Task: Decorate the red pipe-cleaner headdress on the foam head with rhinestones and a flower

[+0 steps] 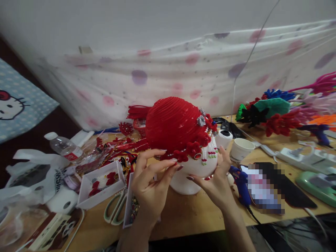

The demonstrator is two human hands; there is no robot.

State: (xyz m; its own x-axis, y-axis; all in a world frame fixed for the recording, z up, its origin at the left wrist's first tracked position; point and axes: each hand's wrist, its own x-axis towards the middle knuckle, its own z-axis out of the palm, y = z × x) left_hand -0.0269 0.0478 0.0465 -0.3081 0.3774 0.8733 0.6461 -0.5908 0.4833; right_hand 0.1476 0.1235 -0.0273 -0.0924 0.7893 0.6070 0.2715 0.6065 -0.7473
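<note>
Polka-dotted plastic sheeting (162,84) hangs behind the wooden table (181,218) I am watching through the head camera. On the near side, the left hand (152,182) has its thumb and index fingertips nearly together at the lower edge of a red pleated cap (170,126); I cannot tell whether anything sits between them. The right hand (219,182) is spread wide, thumb and fingers cupped against the white mannequin head (194,170) that wears the cap. Red flowers (193,148) and bead tassels (204,154) trim the cap's edge.

Just beside the left wrist I see a narrow white box (127,208), partly hidden, with small multicoloured pieces in it. Farther left, past green-handled scissors (117,209), a white tray (102,196) holds red pieces and a whitish heap. A white cup (243,150) stands beyond the right hand; its inside is too shallow to my view. At far left, a capped clear bottle (64,145) leans behind a white plastic bag (49,187) with something dark showing in it.
</note>
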